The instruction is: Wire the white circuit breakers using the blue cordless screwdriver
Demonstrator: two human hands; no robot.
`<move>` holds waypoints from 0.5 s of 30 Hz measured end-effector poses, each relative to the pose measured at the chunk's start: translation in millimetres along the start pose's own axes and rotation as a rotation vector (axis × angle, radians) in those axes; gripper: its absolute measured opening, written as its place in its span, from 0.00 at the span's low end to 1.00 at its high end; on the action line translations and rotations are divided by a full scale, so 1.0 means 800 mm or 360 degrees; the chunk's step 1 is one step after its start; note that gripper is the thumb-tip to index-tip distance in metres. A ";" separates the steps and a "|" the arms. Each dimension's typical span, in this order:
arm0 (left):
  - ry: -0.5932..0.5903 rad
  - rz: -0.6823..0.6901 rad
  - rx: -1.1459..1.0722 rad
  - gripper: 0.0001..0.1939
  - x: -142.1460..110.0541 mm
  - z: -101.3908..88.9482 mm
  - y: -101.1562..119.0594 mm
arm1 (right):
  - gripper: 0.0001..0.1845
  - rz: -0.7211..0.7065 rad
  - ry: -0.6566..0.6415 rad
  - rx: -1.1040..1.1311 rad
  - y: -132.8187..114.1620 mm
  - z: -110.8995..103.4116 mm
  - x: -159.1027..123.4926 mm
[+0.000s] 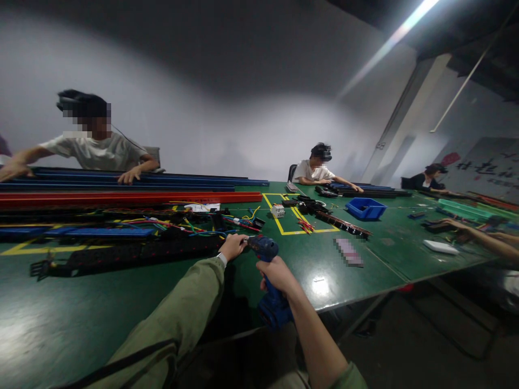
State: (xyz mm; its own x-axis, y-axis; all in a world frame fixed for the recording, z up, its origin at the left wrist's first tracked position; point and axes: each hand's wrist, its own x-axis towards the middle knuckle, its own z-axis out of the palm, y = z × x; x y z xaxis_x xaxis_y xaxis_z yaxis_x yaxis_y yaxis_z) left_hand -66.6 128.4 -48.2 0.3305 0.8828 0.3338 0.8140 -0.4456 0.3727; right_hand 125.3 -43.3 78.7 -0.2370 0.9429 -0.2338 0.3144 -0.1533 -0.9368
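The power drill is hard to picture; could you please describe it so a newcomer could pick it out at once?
Look at the near edge of the long green table. There, the wearer's right hand grips the blue power drill, its front end at the left hand. Unlike the blue bin farther back, it has a rounded body above a pistol-style grip.

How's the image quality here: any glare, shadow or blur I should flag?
Head view: the lamp overexposes and streaks at upper right; head view: glare whitens patches of the green table; head view: the floor under it falls into deep shadow; head view: the drill and right hand look slightly soft; head view: pixel blocks hide faces.
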 end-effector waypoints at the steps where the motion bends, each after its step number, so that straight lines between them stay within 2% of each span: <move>1: -0.0002 -0.0001 0.0004 0.16 0.000 0.000 0.000 | 0.07 -0.0004 0.0000 0.0012 0.000 0.000 0.000; 15: 0.0001 0.0024 0.0021 0.15 0.000 0.001 -0.002 | 0.08 0.0008 0.0034 0.0038 -0.001 0.002 -0.003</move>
State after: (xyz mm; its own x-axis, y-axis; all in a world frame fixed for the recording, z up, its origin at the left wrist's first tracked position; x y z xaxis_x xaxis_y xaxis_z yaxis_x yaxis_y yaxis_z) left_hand -67.9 129.2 -49.3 0.3426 0.8758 0.3400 0.8149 -0.4571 0.3562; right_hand 124.1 -45.9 79.8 -0.2160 0.9482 -0.2331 0.2933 -0.1647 -0.9417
